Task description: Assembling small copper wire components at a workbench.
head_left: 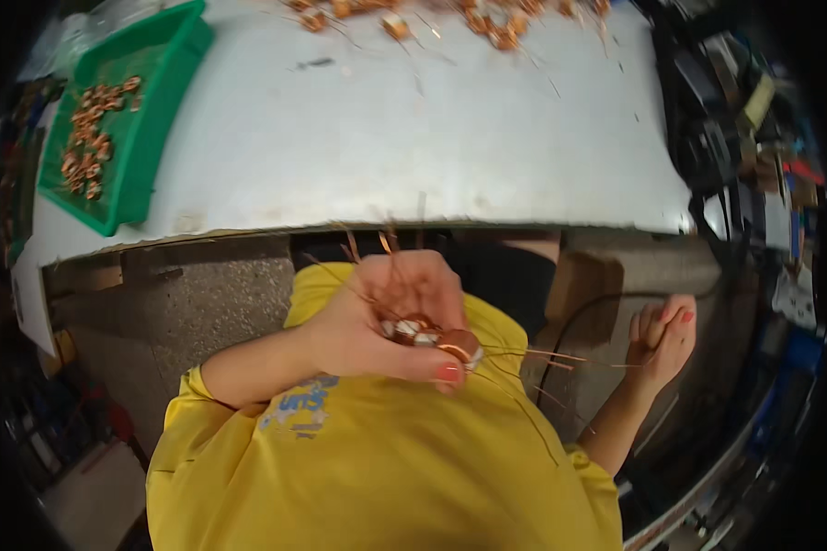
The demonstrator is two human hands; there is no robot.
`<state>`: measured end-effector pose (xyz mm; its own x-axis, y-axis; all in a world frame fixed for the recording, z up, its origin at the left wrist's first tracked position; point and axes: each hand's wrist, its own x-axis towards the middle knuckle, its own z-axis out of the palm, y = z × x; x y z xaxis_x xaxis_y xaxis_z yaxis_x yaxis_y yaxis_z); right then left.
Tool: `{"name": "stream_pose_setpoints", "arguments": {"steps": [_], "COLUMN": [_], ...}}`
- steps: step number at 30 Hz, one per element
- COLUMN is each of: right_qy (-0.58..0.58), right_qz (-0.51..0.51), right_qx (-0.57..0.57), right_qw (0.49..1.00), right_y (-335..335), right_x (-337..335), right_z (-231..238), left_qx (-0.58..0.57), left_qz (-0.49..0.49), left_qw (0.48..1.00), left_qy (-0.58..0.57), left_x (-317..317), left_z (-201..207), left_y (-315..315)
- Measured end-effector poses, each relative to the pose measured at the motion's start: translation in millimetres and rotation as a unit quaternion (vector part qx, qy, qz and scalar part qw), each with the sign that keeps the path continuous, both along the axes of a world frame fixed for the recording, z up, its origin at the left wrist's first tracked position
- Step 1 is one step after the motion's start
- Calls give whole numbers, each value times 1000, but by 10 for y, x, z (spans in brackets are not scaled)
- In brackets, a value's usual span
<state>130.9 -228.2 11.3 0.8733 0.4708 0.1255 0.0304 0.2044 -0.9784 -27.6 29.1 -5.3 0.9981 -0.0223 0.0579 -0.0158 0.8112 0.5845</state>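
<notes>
My left hand [354,335] is curled around several small copper wire coils [458,344] with white parts, above my lap. Loose copper wire ends [549,355] stick out of it to the right, and others rise past the fingers. My right hand [666,338] is out to the right, apart from the left, with its fingers closed in a pinch. One thin wire runs from the coils toward these fingertips and seems to end between them; the tip itself is hidden.
A white table [413,138] lies ahead, its near edge just beyond my hands. At the far left a green tray [147,156] holds many small copper coils. More coils [501,32] with loose wires lie along the far side. A black cable [583,308] hangs at the right.
</notes>
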Motion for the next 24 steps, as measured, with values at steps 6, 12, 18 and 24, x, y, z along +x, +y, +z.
{"name": "stream_pose_setpoints", "arguments": {"steps": [6,12,18,24], "right_qy": [51,43,55,63], "right_qz": [-8,8,2,-4], "right_qx": [27,13,-4,-8], "right_qw": [998,999,998,998], "right_y": [113,329,373,339], "right_x": [-58,-71,-116,-95], "right_z": [-147,-168,-196,-236], "left_qx": [-93,-107,230,446], "left_qz": [21,60,167,232], "left_qw": [993,988,958,860], "left_qy": [70,91,-29,-86], "left_x": [36,48,44,72], "left_z": [298,379,255,293], "left_y": [179,396,324,212]}}
